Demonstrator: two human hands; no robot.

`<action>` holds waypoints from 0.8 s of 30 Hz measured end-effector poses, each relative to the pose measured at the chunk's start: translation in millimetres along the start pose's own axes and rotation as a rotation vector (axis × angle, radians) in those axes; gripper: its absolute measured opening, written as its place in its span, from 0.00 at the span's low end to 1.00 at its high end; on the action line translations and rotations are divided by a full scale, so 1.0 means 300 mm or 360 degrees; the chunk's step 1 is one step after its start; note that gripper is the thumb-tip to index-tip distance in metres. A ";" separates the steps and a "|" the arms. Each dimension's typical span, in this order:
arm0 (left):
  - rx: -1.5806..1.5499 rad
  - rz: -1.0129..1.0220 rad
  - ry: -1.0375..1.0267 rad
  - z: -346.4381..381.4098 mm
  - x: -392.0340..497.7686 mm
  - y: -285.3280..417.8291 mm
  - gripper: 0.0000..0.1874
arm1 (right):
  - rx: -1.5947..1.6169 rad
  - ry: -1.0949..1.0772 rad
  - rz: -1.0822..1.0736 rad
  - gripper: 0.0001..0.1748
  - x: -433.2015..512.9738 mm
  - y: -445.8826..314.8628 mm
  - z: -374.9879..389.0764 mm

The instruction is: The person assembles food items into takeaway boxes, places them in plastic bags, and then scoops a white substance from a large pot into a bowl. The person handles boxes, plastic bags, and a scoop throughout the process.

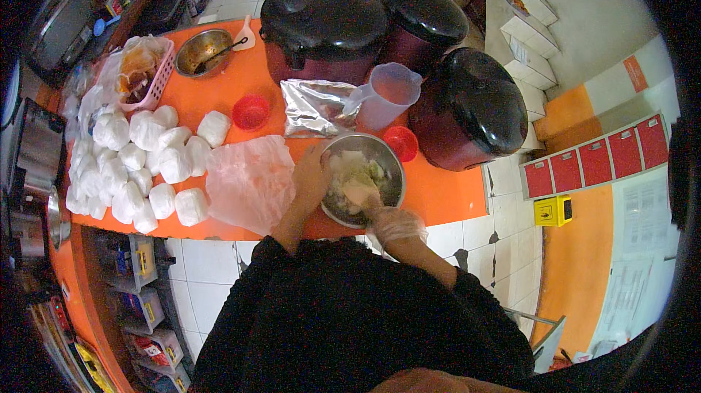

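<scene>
A steel mixing bowl (402, 179) stands near the front edge of the orange table, holding a pale, lumpy food (350, 166). My left hand (313, 174) grips its left rim. My right hand (397, 226), in a clear plastic glove, is closed around the handle of a pale rice paddle or spoon (361, 189) whose blade is down in the food. To the left of my left hand lies a flat, translucent wrapping sheet (249, 182). Many white wrapped bundles (174, 163) crowd the table further left. Behind the bowl are a silver foil pouch (315, 105) and a plastic measuring jug (389, 94).
Three large dark-lidded pots (323, 15) fill the back right. Red cups (251, 112) sit near the bowl and pouch. At the back left are a pink basket (159, 78), a soiled steel bowl (204, 45) and a white scoop (245, 34). Drawers (150, 305) stand under the left side.
</scene>
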State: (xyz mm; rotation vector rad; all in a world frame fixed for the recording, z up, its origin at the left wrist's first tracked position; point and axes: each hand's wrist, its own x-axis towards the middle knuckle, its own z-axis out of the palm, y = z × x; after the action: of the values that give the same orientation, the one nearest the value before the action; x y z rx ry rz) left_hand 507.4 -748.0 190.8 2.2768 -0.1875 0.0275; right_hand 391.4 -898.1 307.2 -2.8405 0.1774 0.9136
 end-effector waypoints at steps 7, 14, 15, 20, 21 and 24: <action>-0.0107 0.0037 0.0000 0.001 -0.003 -0.011 0.16 | -0.0275 0.0244 -0.0216 0.17 0.135 0.129 0.088; -0.0114 0.0109 -0.0017 0.035 0.005 -0.048 0.16 | 0.0049 0.0083 -0.0011 0.21 0.000 0.050 0.024; -0.0114 0.0073 -0.0054 0.023 0.002 -0.036 0.17 | 0.0065 0.0112 -0.0042 0.21 0.020 0.060 0.015; -0.0159 0.0243 0.0053 0.083 0.046 -0.147 0.17 | 0.0218 0.0068 -0.0051 0.24 0.066 0.044 -0.164; -0.0163 0.0238 0.0046 0.090 0.044 -0.146 0.17 | 0.0336 0.0138 -0.0043 0.24 0.077 0.046 -0.141; -0.0068 0.0080 -0.0109 0.081 0.051 -0.140 0.17 | 0.0451 0.0278 0.0064 0.26 0.091 -0.012 -0.047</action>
State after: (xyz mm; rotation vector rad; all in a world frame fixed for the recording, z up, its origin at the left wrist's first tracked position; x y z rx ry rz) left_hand 527.4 -741.2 144.7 2.2316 -0.2783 -0.0281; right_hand 422.0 -898.9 303.1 -2.6561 0.3551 0.5913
